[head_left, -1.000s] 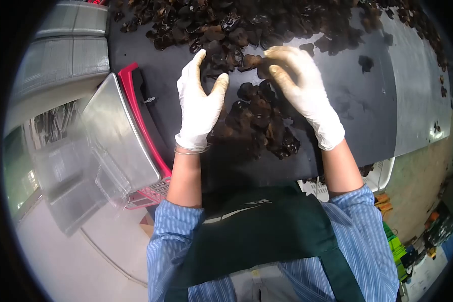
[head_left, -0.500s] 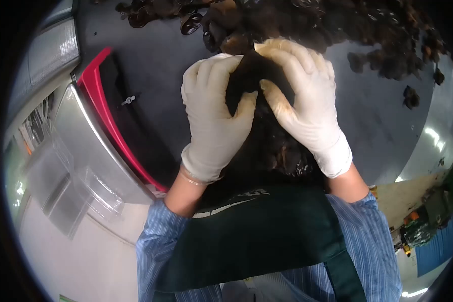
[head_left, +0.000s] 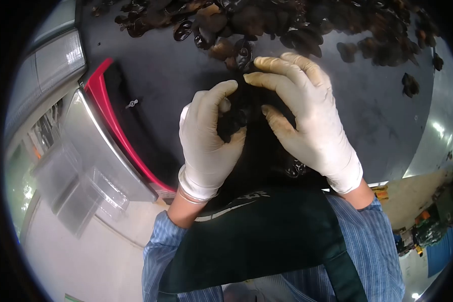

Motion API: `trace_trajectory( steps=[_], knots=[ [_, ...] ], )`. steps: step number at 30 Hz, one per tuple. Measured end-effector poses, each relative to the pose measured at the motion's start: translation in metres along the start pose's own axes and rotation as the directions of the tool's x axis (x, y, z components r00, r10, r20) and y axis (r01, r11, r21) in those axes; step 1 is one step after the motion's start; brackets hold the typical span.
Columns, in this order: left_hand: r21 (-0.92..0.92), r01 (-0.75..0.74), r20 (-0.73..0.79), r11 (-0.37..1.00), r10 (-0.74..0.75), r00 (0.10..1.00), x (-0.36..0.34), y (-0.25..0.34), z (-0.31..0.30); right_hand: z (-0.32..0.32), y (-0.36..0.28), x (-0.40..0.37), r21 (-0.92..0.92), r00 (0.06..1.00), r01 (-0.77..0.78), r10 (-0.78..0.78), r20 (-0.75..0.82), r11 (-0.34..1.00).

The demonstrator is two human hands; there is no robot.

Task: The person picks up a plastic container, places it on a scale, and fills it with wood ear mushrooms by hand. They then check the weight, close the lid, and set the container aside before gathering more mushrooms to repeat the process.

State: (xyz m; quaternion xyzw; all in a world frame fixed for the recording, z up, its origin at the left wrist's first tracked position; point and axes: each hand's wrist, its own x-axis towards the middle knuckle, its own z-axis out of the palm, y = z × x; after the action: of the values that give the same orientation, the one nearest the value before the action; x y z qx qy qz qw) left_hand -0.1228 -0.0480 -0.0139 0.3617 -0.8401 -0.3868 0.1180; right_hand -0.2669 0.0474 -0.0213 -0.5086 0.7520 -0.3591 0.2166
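Glossy dark brown, ear-shaped pieces that look like wood ear mushrooms (head_left: 302, 40) lie heaped along the far side of a dark table. My left hand (head_left: 211, 133), in a whitish glove, curls its fingers and thumb around a dark wood ear mushroom (head_left: 232, 122). Across from it, my right hand (head_left: 304, 110), gloved too, has its fingers bent forward and its thumb apart, with nothing visible between them. Its fingertips are near a shiny piece at the heap's edge. Below the hands, near my apron, more wet dark pieces (head_left: 294, 167) show partly in shadow.
A red-edged black bin or tray (head_left: 117, 126) with a wing nut stands left of my hands. Beside it are a clear plastic sheet (head_left: 93, 191) and a metal-edged surface. My dark green apron (head_left: 256, 236) meets the near table edge. Clutter (head_left: 428, 231) lies at lower right.
Both hands have come down a little toward me, and their fingertips have moved off the heap's edge. The dark mass between them has shrunk to a smaller piece at my left hand.
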Motion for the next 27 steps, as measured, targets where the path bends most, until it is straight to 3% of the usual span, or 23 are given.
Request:
trace_trajectory(
  steps=[5, 8, 10, 11, 14, 17, 18, 19, 21, 22, 24, 25, 27],
  knots=[
    [0.163, -0.044, 0.066, 0.986, 0.033, 0.997, -0.018, 0.0, -0.012, -0.008, 0.001, -0.01, -0.06, 0.996, 0.064, -0.068, -0.063, 0.996],
    [0.213, -0.184, 0.035, 0.96, 0.18, 0.983, -0.022, 0.001, -0.014, -0.016, -0.019, -0.019, 0.102, 0.996, 0.082, -0.085, 0.021, 0.991],
    [0.129, -0.228, 0.043, 0.965, 0.224, 0.974, -0.028, 0.001, -0.016, -0.016, -0.035, -0.024, 0.359, 0.996, 0.043, -0.068, 0.056, 0.932],
    [0.086, -0.252, 0.047, 0.964, 0.249, 0.967, -0.03, 0.002, -0.016, -0.008, -0.04, -0.031, 0.398, 0.999, 0.003, -0.018, 0.032, 0.918],
    [-0.119, -0.11, 0.121, 0.987, 0.125, 0.985, -0.047, 0.011, -0.016, 0.005, -0.041, -0.057, 0.474, 0.998, -0.04, 0.06, -0.029, 0.88],
    [-0.275, -0.105, 0.273, 0.956, 0.182, 0.945, -0.049, 0.022, -0.033, -0.004, -0.031, -0.075, 0.462, 0.992, -0.033, 0.084, -0.089, 0.887],
    [-0.255, -0.207, 0.232, 0.945, 0.267, 0.935, -0.042, 0.023, -0.037, -0.011, -0.026, -0.082, 0.449, 0.981, -0.079, 0.15, -0.125, 0.89],
    [-0.228, -0.215, 0.189, 0.95, 0.259, 0.947, -0.034, 0.018, -0.037, -0.023, -0.021, -0.088, 0.366, 0.972, -0.075, 0.151, -0.182, 0.928],
    [-0.157, -0.218, 0.106, 0.963, 0.236, 0.966, -0.009, 0.009, -0.032, -0.049, -0.024, -0.103, 0.501, 0.894, -0.318, 0.43, -0.124, 0.805],
    [-0.108, -0.215, 0.065, 0.971, 0.223, 0.973, 0.009, 0.005, -0.026, -0.05, -0.01, -0.112, 0.438, 0.892, -0.274, 0.397, -0.217, 0.856],
    [0.196, -0.426, -0.007, 0.883, 0.436, 0.9, 0.041, -0.01, -0.004, -0.054, -0.004, -0.123, 0.514, 0.819, -0.323, 0.507, -0.269, 0.795],
    [0.343, -0.519, 0.1, 0.783, 0.519, 0.849, 0.042, -0.014, 0.007, -0.051, 0.002, -0.13, 0.508, 0.786, -0.373, 0.555, -0.271, 0.776],
    [0.263, -0.487, 0.186, 0.833, 0.451, 0.873, 0.036, -0.01, 0.005, -0.038, 0.003, -0.13, 0.502, 0.798, -0.318, 0.513, -0.317, 0.804]
  ],
)
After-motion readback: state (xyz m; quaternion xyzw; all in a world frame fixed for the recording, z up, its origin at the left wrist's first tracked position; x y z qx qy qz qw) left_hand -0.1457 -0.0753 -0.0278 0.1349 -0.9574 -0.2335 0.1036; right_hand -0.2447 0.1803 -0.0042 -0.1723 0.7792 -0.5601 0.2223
